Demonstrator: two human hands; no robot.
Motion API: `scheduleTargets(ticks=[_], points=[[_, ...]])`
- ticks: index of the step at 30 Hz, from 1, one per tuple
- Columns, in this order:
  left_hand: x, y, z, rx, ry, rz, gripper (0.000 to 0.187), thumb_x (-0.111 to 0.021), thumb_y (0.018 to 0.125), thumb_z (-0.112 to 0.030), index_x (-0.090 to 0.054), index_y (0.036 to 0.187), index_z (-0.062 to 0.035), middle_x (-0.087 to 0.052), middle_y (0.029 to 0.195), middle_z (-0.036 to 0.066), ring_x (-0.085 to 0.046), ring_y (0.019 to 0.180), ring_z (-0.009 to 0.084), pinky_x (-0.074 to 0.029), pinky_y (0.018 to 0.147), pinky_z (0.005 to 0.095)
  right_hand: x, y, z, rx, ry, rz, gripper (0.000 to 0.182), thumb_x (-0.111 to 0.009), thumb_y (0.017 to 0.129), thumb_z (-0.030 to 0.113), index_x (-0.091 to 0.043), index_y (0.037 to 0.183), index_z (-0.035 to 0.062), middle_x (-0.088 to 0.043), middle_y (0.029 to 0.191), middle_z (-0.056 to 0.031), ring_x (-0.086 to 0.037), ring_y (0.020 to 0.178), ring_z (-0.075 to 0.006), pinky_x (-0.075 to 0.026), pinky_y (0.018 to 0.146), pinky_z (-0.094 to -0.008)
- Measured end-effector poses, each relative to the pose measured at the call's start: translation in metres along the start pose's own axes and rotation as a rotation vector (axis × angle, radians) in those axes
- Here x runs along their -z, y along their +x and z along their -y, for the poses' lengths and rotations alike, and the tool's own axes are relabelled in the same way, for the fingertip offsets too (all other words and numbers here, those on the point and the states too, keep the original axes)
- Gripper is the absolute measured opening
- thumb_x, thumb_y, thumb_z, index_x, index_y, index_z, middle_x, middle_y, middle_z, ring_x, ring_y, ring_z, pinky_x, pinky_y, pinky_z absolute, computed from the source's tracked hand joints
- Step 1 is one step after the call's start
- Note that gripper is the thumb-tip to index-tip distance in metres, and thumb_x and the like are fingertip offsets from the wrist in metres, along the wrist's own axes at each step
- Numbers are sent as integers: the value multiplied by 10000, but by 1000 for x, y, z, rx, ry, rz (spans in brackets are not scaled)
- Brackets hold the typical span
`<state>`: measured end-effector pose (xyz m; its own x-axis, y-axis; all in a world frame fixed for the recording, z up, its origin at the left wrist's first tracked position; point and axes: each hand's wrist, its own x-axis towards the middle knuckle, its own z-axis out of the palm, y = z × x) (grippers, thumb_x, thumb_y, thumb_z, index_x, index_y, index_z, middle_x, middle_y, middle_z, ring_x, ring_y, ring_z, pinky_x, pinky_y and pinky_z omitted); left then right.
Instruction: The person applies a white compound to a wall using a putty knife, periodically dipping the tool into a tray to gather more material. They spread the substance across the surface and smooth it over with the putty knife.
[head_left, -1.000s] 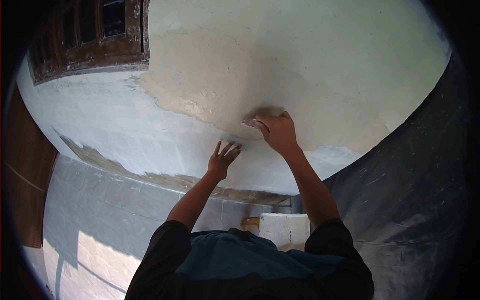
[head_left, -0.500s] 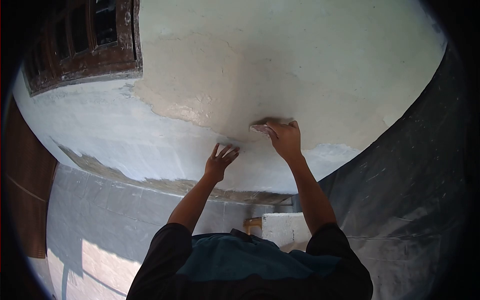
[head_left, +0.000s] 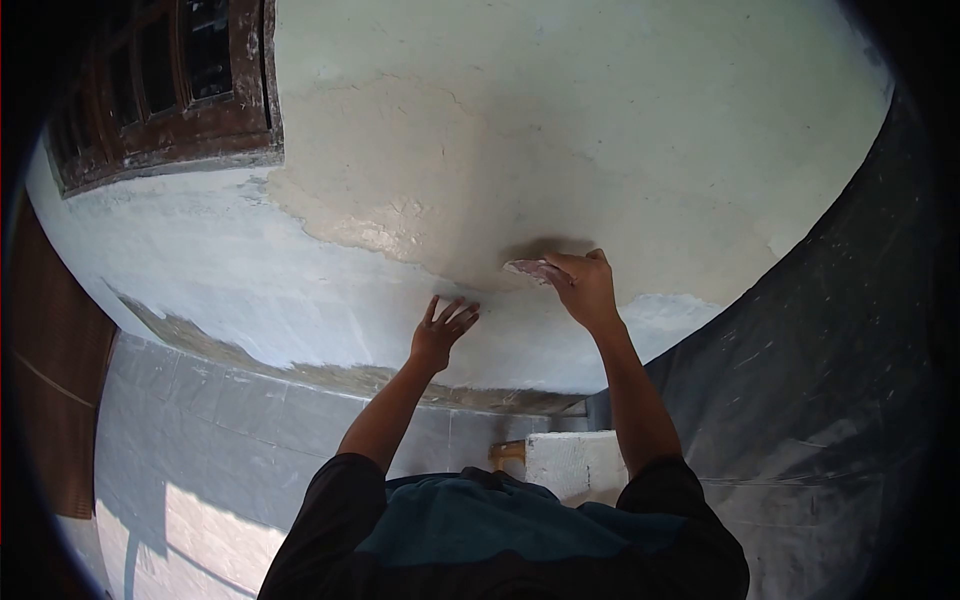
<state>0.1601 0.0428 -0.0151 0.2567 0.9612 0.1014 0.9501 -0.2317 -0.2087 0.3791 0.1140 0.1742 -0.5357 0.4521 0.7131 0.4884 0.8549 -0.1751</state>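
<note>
My right hand point(head_left: 588, 288) is closed on a flat, pale pinkish scraper point(head_left: 538, 270), which is near the wall's beige patch; its exact contact with the surface cannot be made out. Lower and to the left, my left hand point(head_left: 441, 332) rests with spread fingers on the white part of the wall point(head_left: 340, 290), holding nothing. Between the white area and the greenish upper wall lies the beige patch point(head_left: 400, 150), with a ragged edge and a shiny spot left of centre.
A brown wooden window frame point(head_left: 200, 125) is at the upper left. Below me stand a white block point(head_left: 570, 465) and a small yellow-brown object point(head_left: 507, 456) beside it. Dark sheeting point(head_left: 790, 400) covers the right side, and grey tiles point(head_left: 250, 400) the floor.
My right hand and the scraper have moved slightly right and down. My left hand has stayed almost in place, and the view has shifted a little.
</note>
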Motion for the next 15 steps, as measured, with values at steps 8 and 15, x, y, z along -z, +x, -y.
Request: scheduleTargets(ticks=[8, 15], points=[[0, 0, 0, -2, 21, 1, 796, -551, 811, -109, -189, 1503, -261, -99, 1581, -97, -42, 1464, 158, -13, 1188, 519, 12, 6, -5, -46, -76, -34, 180, -740, 769, 115, -689, 941, 95, -665, 706, -70, -562, 555, -217, -351, 657, -337], [3, 0, 0, -13, 11, 31, 790, -548, 804, -110, -203, 1502, -242, -80, 1585, -94, -23, 1467, 171, -1, 1182, 532, -5, -1, -11, -115, -78, -17, 180, -735, 772, 100, -685, 944, 90, -655, 695, -70, -550, 567, -206, -347, 663, -325]])
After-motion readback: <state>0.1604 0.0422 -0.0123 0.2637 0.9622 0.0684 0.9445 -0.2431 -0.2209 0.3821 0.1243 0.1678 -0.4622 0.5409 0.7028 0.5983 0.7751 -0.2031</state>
